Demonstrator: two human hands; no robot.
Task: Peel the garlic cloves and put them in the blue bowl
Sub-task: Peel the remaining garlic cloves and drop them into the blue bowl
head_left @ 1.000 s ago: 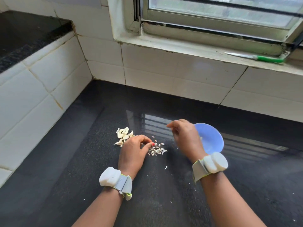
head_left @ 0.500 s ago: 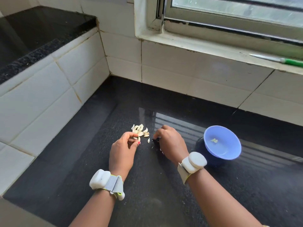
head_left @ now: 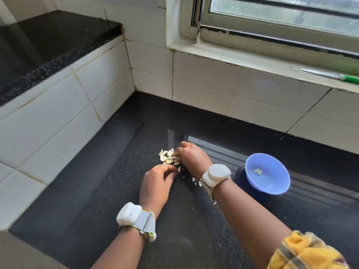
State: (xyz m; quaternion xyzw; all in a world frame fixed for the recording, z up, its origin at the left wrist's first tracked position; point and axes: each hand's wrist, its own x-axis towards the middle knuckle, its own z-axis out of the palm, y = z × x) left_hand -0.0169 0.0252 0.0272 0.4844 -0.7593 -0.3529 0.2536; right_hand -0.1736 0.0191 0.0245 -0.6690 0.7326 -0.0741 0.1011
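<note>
The right hand (head_left: 191,159) is covering part of the garlic pile (head_left: 168,157), and its fingertips are curling down out of sight, so it is too hard to tell if they are holding a clove. The left hand (head_left: 156,186) is turning its back to the camera and hiding what its curled fingers are pinching, if anything. The little pale bit in the blue bowl (head_left: 272,183) is too small to name for sure. The knife (head_left: 334,75) on the sill is running off the right edge. The yellow sleeve (head_left: 303,251) is getting cut off at the bottom right corner.
</note>
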